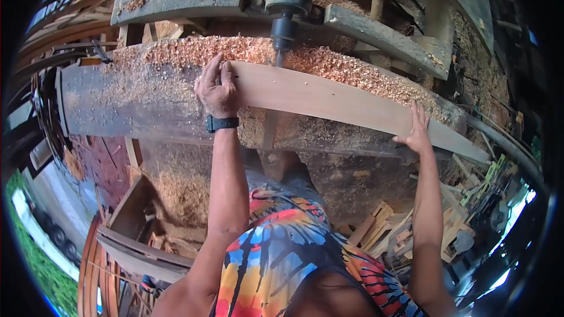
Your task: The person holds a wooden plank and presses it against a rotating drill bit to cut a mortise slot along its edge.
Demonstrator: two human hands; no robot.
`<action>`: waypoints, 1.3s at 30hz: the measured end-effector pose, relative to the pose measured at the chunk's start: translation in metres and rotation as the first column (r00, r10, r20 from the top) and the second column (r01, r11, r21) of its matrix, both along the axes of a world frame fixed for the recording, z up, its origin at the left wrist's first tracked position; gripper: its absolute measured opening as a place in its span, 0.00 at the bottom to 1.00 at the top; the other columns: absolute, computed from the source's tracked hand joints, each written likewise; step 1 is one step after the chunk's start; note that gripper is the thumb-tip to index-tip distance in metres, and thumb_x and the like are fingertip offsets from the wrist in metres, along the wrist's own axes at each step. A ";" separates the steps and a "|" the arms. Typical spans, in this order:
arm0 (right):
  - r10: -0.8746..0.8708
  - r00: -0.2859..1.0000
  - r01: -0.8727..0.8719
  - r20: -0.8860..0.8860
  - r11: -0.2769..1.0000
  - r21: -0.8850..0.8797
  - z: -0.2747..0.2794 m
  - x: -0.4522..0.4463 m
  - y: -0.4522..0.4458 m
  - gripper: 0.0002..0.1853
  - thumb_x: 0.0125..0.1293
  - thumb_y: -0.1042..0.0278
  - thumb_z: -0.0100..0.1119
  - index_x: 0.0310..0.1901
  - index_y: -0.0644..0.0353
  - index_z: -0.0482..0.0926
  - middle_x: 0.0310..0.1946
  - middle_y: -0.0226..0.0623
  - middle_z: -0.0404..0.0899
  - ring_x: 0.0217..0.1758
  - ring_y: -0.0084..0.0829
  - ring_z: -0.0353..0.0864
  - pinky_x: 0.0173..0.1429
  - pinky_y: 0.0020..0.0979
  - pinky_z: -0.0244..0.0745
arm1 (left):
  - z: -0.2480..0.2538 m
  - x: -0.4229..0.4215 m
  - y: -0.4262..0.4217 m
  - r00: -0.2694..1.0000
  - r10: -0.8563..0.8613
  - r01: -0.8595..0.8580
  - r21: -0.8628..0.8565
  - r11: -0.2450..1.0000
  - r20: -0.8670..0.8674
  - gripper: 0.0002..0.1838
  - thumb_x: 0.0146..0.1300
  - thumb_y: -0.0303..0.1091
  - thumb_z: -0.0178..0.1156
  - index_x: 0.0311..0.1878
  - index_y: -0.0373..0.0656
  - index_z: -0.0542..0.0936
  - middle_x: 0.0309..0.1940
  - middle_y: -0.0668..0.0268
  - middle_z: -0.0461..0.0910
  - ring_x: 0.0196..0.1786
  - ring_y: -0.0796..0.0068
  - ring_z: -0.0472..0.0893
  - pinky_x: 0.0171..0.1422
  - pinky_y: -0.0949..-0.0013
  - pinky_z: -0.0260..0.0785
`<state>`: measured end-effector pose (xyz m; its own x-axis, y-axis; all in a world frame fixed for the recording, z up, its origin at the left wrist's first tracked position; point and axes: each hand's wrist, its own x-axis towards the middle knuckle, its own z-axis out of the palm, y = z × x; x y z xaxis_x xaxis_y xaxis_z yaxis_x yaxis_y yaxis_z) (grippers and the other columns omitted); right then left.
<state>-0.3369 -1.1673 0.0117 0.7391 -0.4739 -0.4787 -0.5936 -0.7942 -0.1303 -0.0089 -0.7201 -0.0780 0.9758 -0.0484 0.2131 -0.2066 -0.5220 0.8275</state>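
A long, pale wooden board lies across the worktable under a vertical drill or router spindle. The spindle's thin bit reaches down to the board's far edge. My left hand, with a dark watch on its wrist, grips the board's left end, fingers curled on it. Farther right, my right hand holds the near edge, with its fingers on the top face and its thumb out to the left. Whether the bit is cutting into the wood cannot be made out.
Shavings are heaped behind the board on the worktable. Beyond stands a weathered wooden frame. A wooden box sits below left, with offcuts piled below right. A metal pipe runs along the right side.
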 end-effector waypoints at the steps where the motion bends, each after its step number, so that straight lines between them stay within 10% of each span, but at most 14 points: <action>1: -0.031 0.998 0.027 0.063 0.997 0.068 -0.001 0.002 -0.004 0.54 0.50 0.62 0.81 0.81 0.53 0.65 0.80 0.58 0.61 0.87 0.55 0.51 0.90 0.56 0.41 | -0.004 0.001 0.003 0.999 -0.037 0.037 -0.023 0.999 0.032 0.13 0.73 0.27 0.67 0.57 0.36 0.88 0.50 0.57 0.91 0.53 0.69 0.89 0.59 0.66 0.80; 4: -0.173 0.891 0.058 0.420 0.960 0.273 -0.021 0.018 0.001 0.32 0.66 0.50 0.70 0.69 0.56 0.80 0.66 0.50 0.80 0.81 0.50 0.65 0.89 0.53 0.45 | -0.009 -0.001 0.008 0.981 -0.108 0.057 -0.287 0.956 -0.162 0.15 0.75 0.26 0.65 0.61 0.36 0.86 0.56 0.58 0.89 0.58 0.70 0.87 0.66 0.67 0.77; 8: 0.103 0.784 0.121 0.613 0.942 -0.314 -0.076 0.025 0.041 0.17 0.70 0.48 0.68 0.48 0.54 0.85 0.48 0.37 0.84 0.62 0.42 0.77 0.82 0.47 0.56 | -0.008 -0.008 0.009 0.970 -0.120 0.028 -0.393 0.919 -0.211 0.16 0.76 0.25 0.62 0.63 0.37 0.86 0.57 0.57 0.89 0.60 0.70 0.86 0.68 0.68 0.77; 20: 0.040 0.830 0.204 0.556 0.906 -0.371 -0.075 -0.017 0.072 0.24 0.74 0.47 0.64 0.66 0.48 0.85 0.72 0.40 0.78 0.79 0.57 0.66 0.82 0.55 0.59 | 0.019 -0.082 0.033 0.962 0.047 -0.114 -0.239 0.964 -0.269 0.13 0.79 0.27 0.60 0.60 0.37 0.87 0.55 0.59 0.90 0.57 0.72 0.87 0.64 0.68 0.79; 39: 0.058 0.857 0.138 0.512 0.931 -0.337 -0.064 -0.009 0.065 0.17 0.76 0.54 0.62 0.54 0.58 0.87 0.53 0.44 0.83 0.66 0.52 0.75 0.77 0.52 0.64 | 0.020 -0.082 0.027 0.964 0.041 -0.095 -0.198 0.975 -0.261 0.12 0.79 0.24 0.59 0.59 0.34 0.87 0.53 0.57 0.91 0.56 0.71 0.87 0.66 0.67 0.77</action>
<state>-0.3457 -1.1027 -0.0527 0.8056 -0.5705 0.1599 -0.5538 -0.8210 -0.1389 -0.0909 -0.6928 -0.0581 0.9983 0.0389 -0.0441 0.0547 -0.3388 0.9393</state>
